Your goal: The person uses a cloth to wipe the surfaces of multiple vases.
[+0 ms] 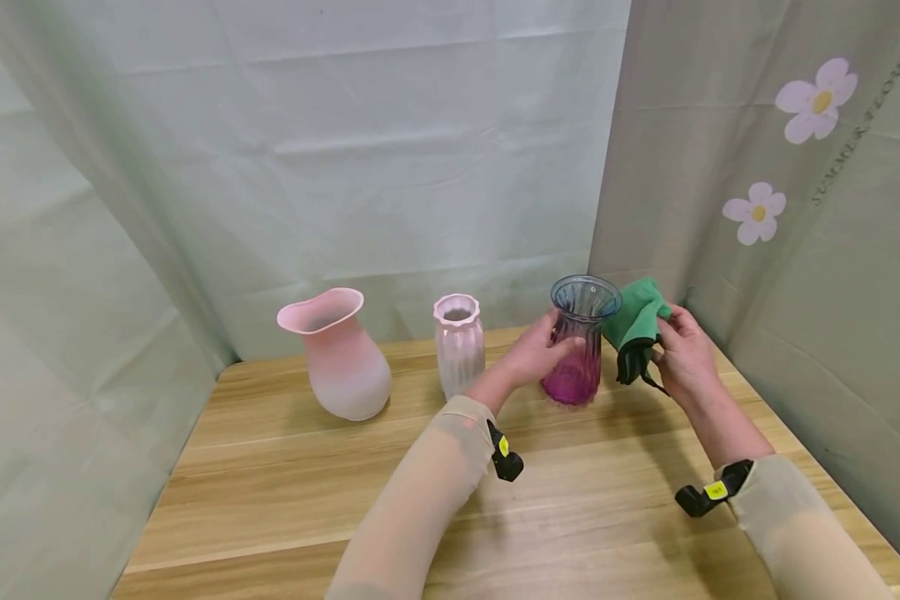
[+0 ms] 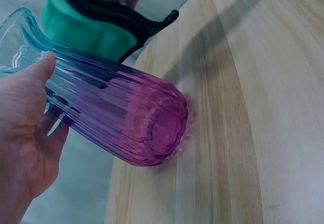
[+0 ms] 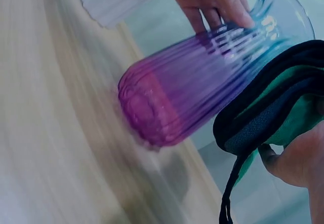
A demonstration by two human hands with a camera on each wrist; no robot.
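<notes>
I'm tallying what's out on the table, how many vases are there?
3. A pink vase stands at the left, a ribbed pale vase in the middle, and a blue-purple glass vase at the right, held by the left hand.

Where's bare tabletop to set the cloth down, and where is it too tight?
The near half of the wooden table, in front of all three vases, is bare apart from the forearms. Crowded: the back row, where the pink vase, ribbed vase and purple glass vase stand, with the left hand and the right hand holding the green cloth.
</notes>
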